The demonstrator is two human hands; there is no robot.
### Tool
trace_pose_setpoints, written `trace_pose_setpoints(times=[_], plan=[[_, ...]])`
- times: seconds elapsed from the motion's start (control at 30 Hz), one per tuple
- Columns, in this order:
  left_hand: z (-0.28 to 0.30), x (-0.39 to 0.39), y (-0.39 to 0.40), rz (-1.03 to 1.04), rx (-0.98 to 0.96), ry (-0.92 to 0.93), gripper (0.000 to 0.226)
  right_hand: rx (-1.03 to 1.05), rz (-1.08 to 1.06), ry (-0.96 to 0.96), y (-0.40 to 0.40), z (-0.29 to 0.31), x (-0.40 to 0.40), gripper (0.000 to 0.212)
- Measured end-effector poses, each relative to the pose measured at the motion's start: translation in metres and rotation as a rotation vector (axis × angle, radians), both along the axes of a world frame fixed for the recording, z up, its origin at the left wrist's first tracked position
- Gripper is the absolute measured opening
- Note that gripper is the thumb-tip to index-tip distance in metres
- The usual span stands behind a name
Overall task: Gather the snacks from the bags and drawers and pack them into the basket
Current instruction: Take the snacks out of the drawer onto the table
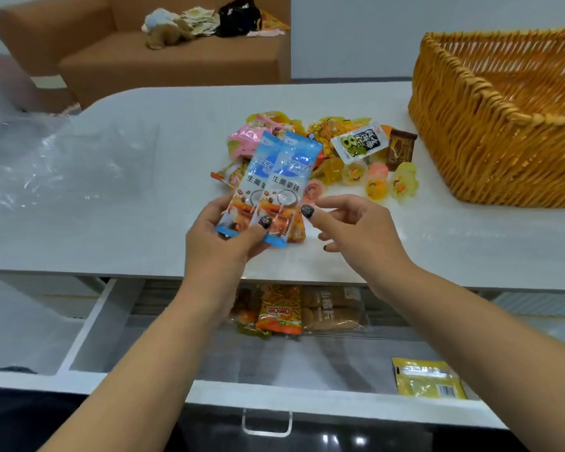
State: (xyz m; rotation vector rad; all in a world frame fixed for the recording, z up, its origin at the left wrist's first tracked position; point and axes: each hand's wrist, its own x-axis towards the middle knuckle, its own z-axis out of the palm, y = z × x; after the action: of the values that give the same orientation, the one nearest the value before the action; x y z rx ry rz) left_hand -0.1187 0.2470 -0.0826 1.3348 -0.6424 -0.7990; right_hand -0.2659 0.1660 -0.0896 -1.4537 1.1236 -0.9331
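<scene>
My left hand grips two blue coffee sachets by their lower ends, thumb on top, above the table's front edge. Just right of them my right hand hovers with loosely curled fingers and holds nothing. Behind the sachets lies a heap of snacks: pink and yellow packets, a white packet, a brown one and several jelly cups. A woven basket stands at the right of the table. Below, the open drawer holds an orange snack bag, a biscuit pack and a yellow packet.
A clear plastic bag lies on the left of the white table. A brown sofa with clothes and a dark bag stands behind. The drawer's handle faces me at the bottom.
</scene>
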Motion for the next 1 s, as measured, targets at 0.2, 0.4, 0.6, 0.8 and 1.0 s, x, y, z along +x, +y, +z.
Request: trace_pose_setpoints(times=[0.2, 0.4, 0.6, 0.8, 1.0], plan=[[-0.001, 0.097, -0.078, 0.310, 0.027, -0.066, 0.048, -0.420, 0.112, 0.518, -0.020, -0.043, -0.008, 0.007], [-0.019, 0.157, -0.148, 0.349, 0.289, -0.343, 0.051, -0.591, 0.117, 0.564, -0.023, -0.058, -0.003, 0.008], [-0.042, 0.142, -0.157, 0.305, 0.406, -0.444, 0.048, -0.623, 0.132, 0.565, -0.024, -0.060, -0.004, 0.008], [-0.028, 0.115, -0.123, 0.324, 0.507, -0.572, 0.063, -0.451, 0.198, 0.449, -0.022, -0.050, -0.011, 0.004], [-0.027, 0.034, -0.012, -0.233, -0.220, -1.015, 0.037, -0.480, 0.655, 0.689, -0.007, 0.018, -0.067, 0.017]])
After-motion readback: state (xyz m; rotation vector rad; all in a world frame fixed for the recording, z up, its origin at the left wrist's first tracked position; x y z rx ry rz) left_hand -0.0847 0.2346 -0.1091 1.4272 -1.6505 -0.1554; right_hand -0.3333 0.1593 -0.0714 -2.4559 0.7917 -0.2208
